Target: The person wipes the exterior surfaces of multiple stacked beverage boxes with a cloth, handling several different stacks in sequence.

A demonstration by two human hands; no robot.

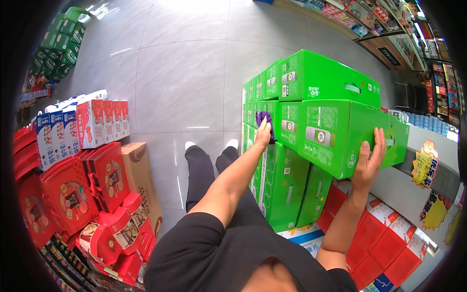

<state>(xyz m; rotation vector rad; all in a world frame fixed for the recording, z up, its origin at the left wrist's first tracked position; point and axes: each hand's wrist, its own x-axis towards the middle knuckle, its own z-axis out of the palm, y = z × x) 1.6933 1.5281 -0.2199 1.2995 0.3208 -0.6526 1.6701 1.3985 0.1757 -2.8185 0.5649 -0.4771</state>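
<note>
My left hand [264, 132] holds a purple cloth [270, 124] against the side of a green carton in the stack. My right hand [370, 159] lies with its fingers extended on the face of a large green carton [326, 137], whose near end is tilted out over the stack. Behind it lies another green carton [328, 78] with a handle on its face. Taller green cartons [288, 186] stand below, under the tilted one.
Red gift boxes [69, 197] and milk cartons [102, 122] stand at the left, beside a brown cardboard box [140, 171]. Red and white boxes [375, 233] sit at the lower right, below a grey counter [441, 153]. Stocked shelves [346, 18] line the upper right.
</note>
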